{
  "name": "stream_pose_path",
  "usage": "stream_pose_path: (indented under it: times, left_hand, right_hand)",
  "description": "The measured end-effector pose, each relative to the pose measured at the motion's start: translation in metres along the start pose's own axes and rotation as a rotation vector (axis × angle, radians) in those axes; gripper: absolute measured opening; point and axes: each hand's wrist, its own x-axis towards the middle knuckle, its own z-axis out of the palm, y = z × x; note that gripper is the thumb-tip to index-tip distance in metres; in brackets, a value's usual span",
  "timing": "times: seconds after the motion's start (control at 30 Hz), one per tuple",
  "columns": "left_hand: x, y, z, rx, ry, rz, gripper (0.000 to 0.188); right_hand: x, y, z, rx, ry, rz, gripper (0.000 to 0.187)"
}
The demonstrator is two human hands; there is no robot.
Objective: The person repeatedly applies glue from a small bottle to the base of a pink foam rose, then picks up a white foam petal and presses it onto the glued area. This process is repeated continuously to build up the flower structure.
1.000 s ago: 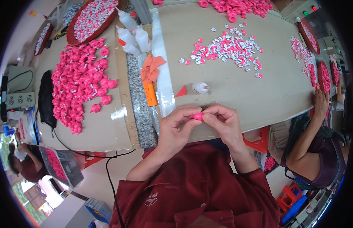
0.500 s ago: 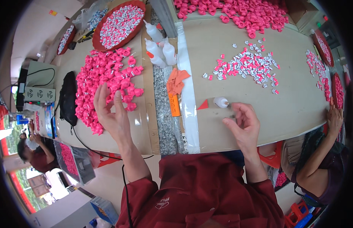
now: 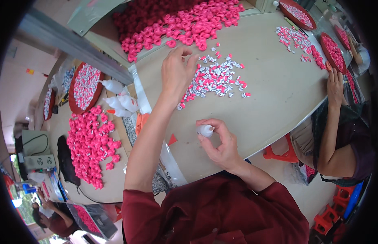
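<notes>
The white bottle (image 3: 205, 130) is over the near part of the table (image 3: 274, 101), in front of the worker's chest. The right hand (image 3: 222, 147) grips it between thumb and fingers, tipped over so its nozzle points toward the palm; whether it touches the tabletop I can't make out from here. The left hand (image 3: 179, 71) is farther out, unclenched, fingers bent and thumb held apart from them, at the left edge of a scatter of pink-and-white bits (image 3: 217, 79). Just beyond that hand a big heap of pink pieces (image 3: 176, 30) fills the shelf at the back.

Left of the bottle a red triangle (image 3: 172, 139) lies by the clear tape. Past the left forearm I can see part of an orange cloth (image 3: 142, 122), and near it a cluster of white squeeze bottles (image 3: 127, 103), one with an orange tip. Farther left is a second pink heap (image 3: 89, 148), with a black pouch (image 3: 66, 160) beside it and a red tray (image 3: 78, 111) of small bits behind.

Over on the right, a co-worker's hand (image 3: 334, 85) is up against another red tray, loaded with pink. A red stool (image 3: 281, 149) stands below the table edge.
</notes>
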Motion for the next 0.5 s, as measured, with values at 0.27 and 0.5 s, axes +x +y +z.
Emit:
stream_pose_path:
  times: [0.27,0.5]
  left_hand:
    - [0.050,-0.014,0.069,0.213,-0.041,-0.075,0.044]
    - [0.039,-0.016,0.032,-0.641,-0.327,-0.447,0.033]
  right_hand:
    - [0.000,0.012,-0.011,0.029,0.053,-0.163,0.032]
    - [-0.004,0.008,-0.016,0.268,0.202,-0.068,0.032]
